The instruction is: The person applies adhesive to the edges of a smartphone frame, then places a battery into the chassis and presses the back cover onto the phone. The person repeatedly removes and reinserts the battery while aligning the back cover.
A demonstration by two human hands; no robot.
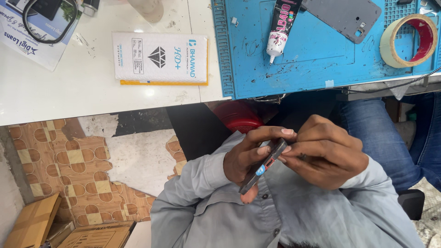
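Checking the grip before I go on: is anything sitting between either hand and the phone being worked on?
Nothing visible. The left hand holds the dark phone edge-on, fingers wrapped directly on it, and the right hand pinches its upper end. Both touch it bare, close to the grey shirt, below the blue mat.

Single head-worn view, looking steeply down, close over lap, white table (92,92) edge ahead
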